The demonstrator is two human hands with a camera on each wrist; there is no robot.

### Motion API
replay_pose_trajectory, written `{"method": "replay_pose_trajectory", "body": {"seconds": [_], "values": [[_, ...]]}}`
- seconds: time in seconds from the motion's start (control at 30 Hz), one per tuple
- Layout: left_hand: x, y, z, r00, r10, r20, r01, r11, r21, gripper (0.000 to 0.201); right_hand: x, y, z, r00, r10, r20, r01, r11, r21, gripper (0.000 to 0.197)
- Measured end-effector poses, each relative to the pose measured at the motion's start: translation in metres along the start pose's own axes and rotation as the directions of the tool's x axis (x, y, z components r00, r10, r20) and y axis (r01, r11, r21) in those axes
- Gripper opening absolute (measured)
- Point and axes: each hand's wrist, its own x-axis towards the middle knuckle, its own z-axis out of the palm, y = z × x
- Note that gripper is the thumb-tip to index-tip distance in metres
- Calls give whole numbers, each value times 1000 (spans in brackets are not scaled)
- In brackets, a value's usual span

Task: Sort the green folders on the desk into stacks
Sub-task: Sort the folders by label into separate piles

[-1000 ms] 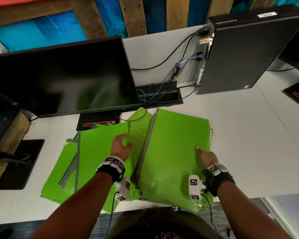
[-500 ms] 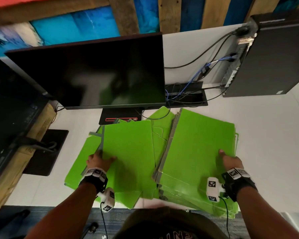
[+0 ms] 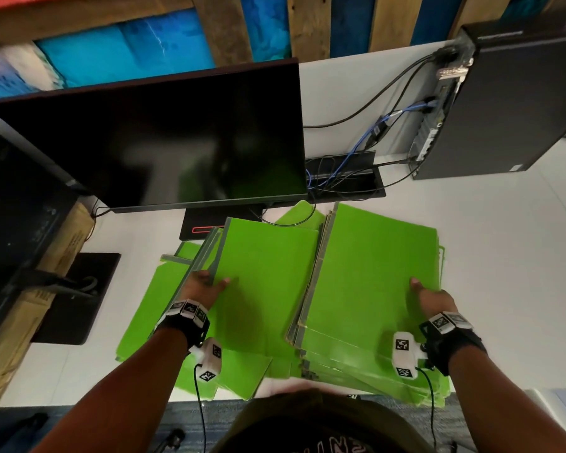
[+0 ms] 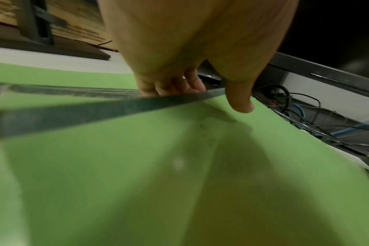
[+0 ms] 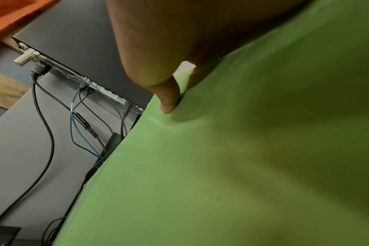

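**A:** What is the biggest thing here?

**B:** The white desk (image 3: 490, 273). A big black screen (image 3: 183, 135) stands on it at the back. A black computer box (image 3: 517, 103) stands at the back right, with wires (image 3: 373, 132) plugged into it.

**A:** Where are the green folders?

**B:** On the desk, in front of the screen. There are two piles side by side. The right stack (image 3: 373, 289) is thick and quite neat. The left pile (image 3: 164, 305) is messy, with folders fanned out at different angles.

**A:** Is anything inside the folders?

**B:** I cannot tell. They all lie shut and flat. Some have a grey strip along one edge.

**A:** What is the left hand (image 3: 203, 289) doing?

**B:** It holds the top folder (image 3: 268, 273) of the left pile by its left edge. The thumb (image 4: 240, 99) lies on top of the green sheet. The other fingers (image 4: 179, 84) curl under the grey edge. So it pinches that folder.

**A:** And the right hand (image 3: 433, 299)?

**B:** It is at the right edge of the right stack. Its thumb (image 5: 169, 98) presses down on the top sheet. The other fingers are hidden past the edge, so I cannot tell how they lie.

**A:** How are the arms?

**B:** Both reach forward from the near edge of the desk, one to each pile. Each wrist wears a black band with a small white camera.
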Motion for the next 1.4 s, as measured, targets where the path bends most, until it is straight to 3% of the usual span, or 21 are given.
{"method": "replay_pose_trajectory", "body": {"seconds": [0.17,0.27,0.4,0.57,0.73,0.87,0.97,1.17,1.27,1.4], "values": [[2,19,-6,992,109,67,-117,984,138,66,16,8,4,1000,-13,8,13,1000,12,86],[10,20,-17,989,143,33,-147,969,200,68,13,6,4,1000,-5,-3,5,1000,9,84],[8,8,-18,983,166,79,-184,884,429,74,12,5,5,1000,8,-15,-8,1000,-1,79],[7,9,-13,984,163,71,-177,876,449,85,16,7,4,1000,23,-20,-23,1000,-7,78],[4,25,-25,987,140,85,-158,952,263,78,15,6,3,1000,24,-9,-24,1000,12,79],[0,26,-53,953,285,104,-302,920,250,55,15,6,4,1000,9,0,-9,1000,19,81],[-6,21,-95,904,418,89,-418,908,-13,35,14,6,3,1000,2,5,-3,1000,21,80],[-39,47,-167,848,528,41,-485,807,-338,46,13,5,3,1000,-2,8,2,1000,10,81],[-60,77,-159,804,594,21,-521,720,-458,47,11,5,3,1000,-5,6,5,1000,7,80],[-79,125,-103,746,664,56,-525,637,-564,48,9,5,1,1000,-16,17,16,1000,22,82]]}}
